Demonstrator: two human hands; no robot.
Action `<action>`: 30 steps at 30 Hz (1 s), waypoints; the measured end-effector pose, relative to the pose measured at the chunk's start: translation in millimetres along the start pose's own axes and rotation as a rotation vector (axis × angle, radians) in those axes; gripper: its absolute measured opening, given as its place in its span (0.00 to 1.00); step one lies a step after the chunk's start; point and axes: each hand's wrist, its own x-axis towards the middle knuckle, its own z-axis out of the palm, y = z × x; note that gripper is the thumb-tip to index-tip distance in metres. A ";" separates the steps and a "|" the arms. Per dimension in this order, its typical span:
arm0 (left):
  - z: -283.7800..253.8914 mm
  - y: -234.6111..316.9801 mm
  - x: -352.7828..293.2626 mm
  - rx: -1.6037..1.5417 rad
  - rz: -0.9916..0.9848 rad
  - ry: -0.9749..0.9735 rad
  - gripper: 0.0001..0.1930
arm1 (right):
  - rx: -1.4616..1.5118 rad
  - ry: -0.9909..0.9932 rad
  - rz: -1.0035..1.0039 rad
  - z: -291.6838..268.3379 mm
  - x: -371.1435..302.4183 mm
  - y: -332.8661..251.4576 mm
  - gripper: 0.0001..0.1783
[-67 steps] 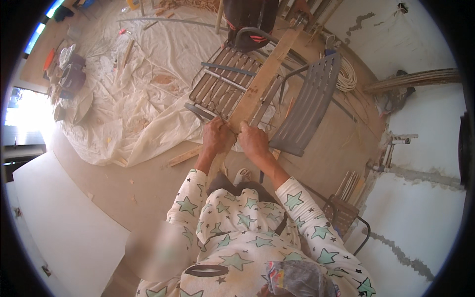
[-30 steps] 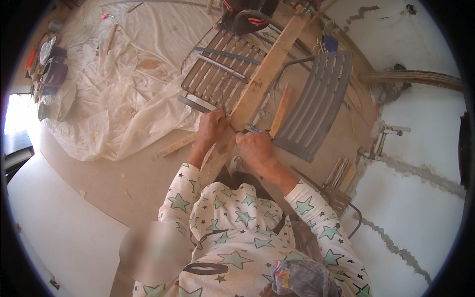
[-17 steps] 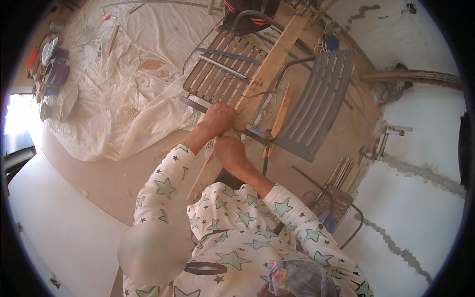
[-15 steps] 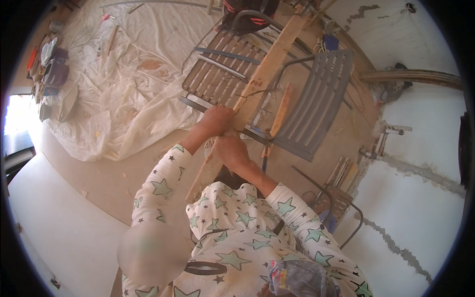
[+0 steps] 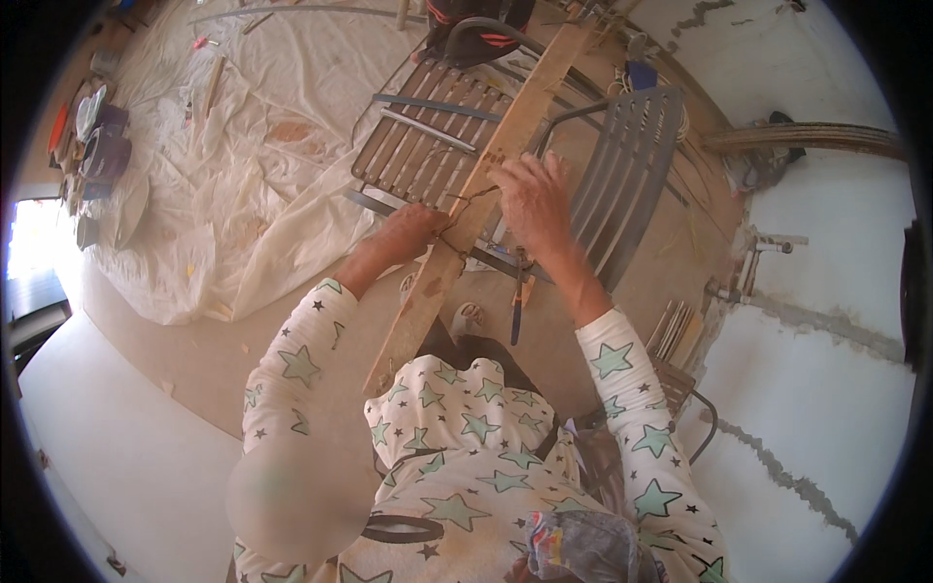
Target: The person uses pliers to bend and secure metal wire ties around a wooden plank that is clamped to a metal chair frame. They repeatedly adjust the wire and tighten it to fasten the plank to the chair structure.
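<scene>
A long wooden plank [image 5: 428, 301] runs slantwise from my waist to the far side, across slatted chairs. Thin dark wire [image 5: 476, 197] lies in a bent line over it. My left hand [image 5: 406, 233] is closed at the plank's left edge, its fingertips pinching the wire. On the other side, my right hand [image 5: 536, 204] has thumb and forefinger on the wire's upper part, the other fingers raised. Below the right hand hangs a tool with blue and orange handles [image 5: 517, 311], apparently pliers; its head is partly hidden.
A brown slatted chair [image 5: 423, 136] stands left of the plank, a grey slatted one [image 5: 632, 165] right. Crumpled plastic sheeting [image 5: 262, 204] covers the floor at left, with buckets [image 5: 105, 155] beyond. A patched white wall [image 5: 826, 253] bounds the right side.
My right hand has moved up and right, away from my left hand, along the wire. More of the plank and wire now shows between them. My left hand stays at the plank's edge.
</scene>
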 end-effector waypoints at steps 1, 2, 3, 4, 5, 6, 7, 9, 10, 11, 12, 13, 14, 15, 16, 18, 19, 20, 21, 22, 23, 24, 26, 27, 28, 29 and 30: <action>-1.7 -1.5 2.3 -0.011 0.031 -0.009 0.04 | 0.065 -0.070 -0.034 1.2 -2.1 5.6 0.04; -2.8 -4.7 2.2 0.004 0.041 -0.037 0.04 | 0.113 -0.091 -0.034 -0.4 -1.2 5.0 0.03; -4.0 -7.8 2.9 0.020 0.052 -0.065 0.04 | 0.160 -0.112 -0.033 -2.9 -0.2 4.6 0.02; -4.6 -10.3 4.1 0.034 0.064 -0.094 0.03 | 0.206 -0.133 -0.032 -6.5 1.1 3.9 0.02; -6.4 -10.8 5.2 0.039 0.076 -0.109 0.03 | 0.181 -0.105 -0.090 -12.6 2.5 1.8 0.02; -8.5 -11.3 6.3 0.044 0.090 -0.124 0.03 | 0.157 -0.077 -0.148 -20.8 3.2 -1.4 0.02; -10.8 -11.9 7.6 0.049 0.104 -0.139 0.03 | 0.132 -0.048 -0.206 -26.4 1.6 -4.1 0.03; -20.3 -7.6 13.5 0.129 0.152 -0.222 0.04 | 0.167 -0.190 -0.215 -34.3 -5.6 -6.8 0.04; -23.2 -6.7 17.0 0.169 0.178 -0.263 0.05 | 0.185 -0.261 -0.218 -38.3 -10.7 -8.2 0.04; -25.6 -9.4 15.9 0.183 0.201 -0.267 0.05 | 0.197 -0.275 -0.219 -39.8 -17.7 -11.2 0.05; -25.6 -13.2 16.7 0.192 0.230 -0.269 0.06 | 0.203 -0.294 -0.218 -40.5 -28.5 -12.7 0.06; -25.5 -16.8 18.2 0.202 0.258 -0.271 0.07 | 0.210 -0.312 -0.217 -40.4 -40.2 -15.0 0.08; -26.4 -19.9 20.1 0.228 0.281 -0.286 0.09 | 0.237 -0.328 -0.249 -40.9 -52.5 -19.0 0.07; -25.8 -22.7 26.0 0.251 0.313 -0.300 0.10 | 0.256 -0.347 -0.275 -40.6 -67.6 -22.2 0.07; -24.6 -25.0 30.3 0.274 0.344 -0.314 0.12 | 0.277 -0.367 -0.302 -38.9 -83.0 -26.4 0.06; -27.4 -19.1 41.6 0.269 0.400 -0.281 0.12 | 0.360 -0.299 -0.227 -26.5 -112.2 -46.9 0.06; -30.9 -14.1 45.2 0.269 0.423 -0.264 0.12 | 0.405 -0.262 -0.193 -19.0 -122.1 -62.4 0.06; -31.1 -7.8 46.1 0.396 0.394 -0.319 0.11 | 0.426 -0.278 -0.160 -3.9 -131.3 -84.0 0.06; -29.2 4.9 55.9 0.515 0.380 -0.368 0.09 | 0.433 -0.301 -0.119 4.7 -133.4 -103.8 0.06; -27.4 13.0 61.4 0.632 0.362 -0.416 0.08 | 0.437 -0.346 -0.052 6.7 -125.9 -123.1 0.05; -29.5 16.4 63.3 0.606 0.335 -0.415 0.06 | 0.436 -0.386 0.012 4.1 -113.3 -142.5 0.05; -30.5 18.0 65.0 0.585 0.309 -0.421 0.04 | 0.441 -0.422 0.080 4.3 -105.6 -154.6 0.06; -29.4 6.0 66.2 0.501 0.220 -0.486 0.04 | 0.489 -0.393 0.144 8.0 -100.6 -166.2 0.05; -23.9 -16.3 68.2 0.436 0.152 -0.538 0.06 | 0.513 -0.383 0.168 7.3 -99.3 -170.3 0.05; -20.3 -30.0 67.4 0.365 0.090 -0.588 0.07 | 0.513 -0.410 0.167 6.4 -99.8 -170.5 0.06; -29.4 -24.0 68.2 0.061 -0.068 -0.600 0.09 | 0.502 -0.438 0.183 5.8 -102.3 -165.8 0.07; -51.3 -10.8 68.2 -0.241 -0.222 -0.608 0.10 | 0.489 -0.462 0.204 4.7 -104.0 -161.2 0.08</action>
